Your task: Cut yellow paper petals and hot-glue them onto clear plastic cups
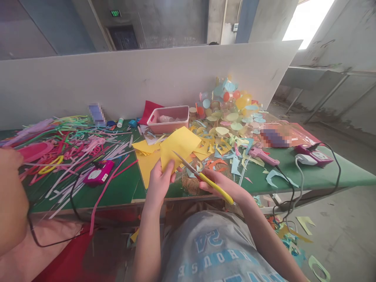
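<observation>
My left hand (161, 178) pinches a sheet of yellow paper (182, 143) by its lower edge, thumb on top, holding it above the table. In my right hand (216, 182) is a pair of scissors with yellow handles (216, 187). Their blades point up and left and lie over the lower right part of the sheet; I cannot tell whether they are cutting into it. More yellow sheets (142, 162) rest on the table under my left hand. Yellow, blue and orange paper scraps (221, 147) are spread beyond my right hand.
A pink bin (169, 127) stands behind the paper. To its right is a pile of balloons and paper discs (232, 105). A pink glue gun (264, 156) and a power strip (314, 156) lie right. Pipe cleaners (73, 152) cover the left, near another person's arm (11, 199).
</observation>
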Demonstrator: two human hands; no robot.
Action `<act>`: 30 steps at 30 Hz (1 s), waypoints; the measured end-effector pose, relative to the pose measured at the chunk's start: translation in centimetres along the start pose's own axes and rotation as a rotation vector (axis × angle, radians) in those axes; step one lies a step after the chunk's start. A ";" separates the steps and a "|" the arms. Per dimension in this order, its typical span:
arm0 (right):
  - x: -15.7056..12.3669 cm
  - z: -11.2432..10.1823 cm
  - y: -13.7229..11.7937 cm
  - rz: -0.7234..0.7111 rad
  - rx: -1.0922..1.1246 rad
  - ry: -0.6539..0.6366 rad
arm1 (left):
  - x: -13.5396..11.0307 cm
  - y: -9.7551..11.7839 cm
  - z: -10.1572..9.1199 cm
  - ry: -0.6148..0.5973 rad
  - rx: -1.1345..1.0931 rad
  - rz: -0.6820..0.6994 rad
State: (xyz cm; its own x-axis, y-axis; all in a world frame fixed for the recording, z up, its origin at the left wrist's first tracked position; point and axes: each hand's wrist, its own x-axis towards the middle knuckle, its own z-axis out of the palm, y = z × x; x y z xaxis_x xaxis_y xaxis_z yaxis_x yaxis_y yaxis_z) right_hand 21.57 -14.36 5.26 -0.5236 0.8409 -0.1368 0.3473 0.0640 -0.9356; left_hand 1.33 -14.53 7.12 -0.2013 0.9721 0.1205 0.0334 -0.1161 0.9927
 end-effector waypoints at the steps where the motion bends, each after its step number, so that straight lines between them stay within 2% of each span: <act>1: 0.1 0.1 0.1 0.007 0.006 0.018 | 0.0 0.0 0.0 -0.003 0.000 -0.002; 4: 0.2 0.1 0.5 -0.005 0.009 0.052 | -0.1 0.2 -0.1 -0.006 -0.003 -0.003; 7: 0.0 0.0 0.7 -0.055 0.008 0.004 | -0.3 0.5 -0.2 -0.032 0.006 -0.007; 11: -0.4 -0.2 0.3 -0.142 0.014 -0.051 | -0.5 0.6 -0.4 -0.129 0.050 -0.026; 15: -0.4 0.0 -0.1 -0.105 0.036 -0.006 | -0.5 0.4 -0.6 -0.203 0.101 -0.022; 19: -0.2 0.2 0.1 -0.080 0.066 0.008 | -0.5 0.4 -0.7 -0.196 0.123 -0.019; 21: -0.2 0.2 0.2 -0.123 0.054 0.014 | -0.6 0.5 -0.7 -0.200 0.124 -0.014; 26: -0.3 0.7 0.0 -0.243 0.092 0.002 | -0.8 0.4 -0.5 -0.344 0.158 -0.044; 28: -0.1 1.1 -0.2 -0.210 0.121 0.058 | -0.6 0.0 -0.4 -0.347 0.152 -0.053; 30: 0.3 1.3 -0.2 -0.102 0.090 0.138 | -0.4 -0.5 -0.4 -0.345 0.139 -0.071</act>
State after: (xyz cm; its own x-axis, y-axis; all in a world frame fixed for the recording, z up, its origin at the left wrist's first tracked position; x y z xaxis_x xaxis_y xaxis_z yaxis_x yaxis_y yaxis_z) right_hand 20.31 -14.84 5.03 -0.4383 0.8988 0.0001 0.2236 0.1091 -0.9686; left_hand 0.98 -14.94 6.62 0.1325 0.9910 0.0178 0.1686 -0.0402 0.9849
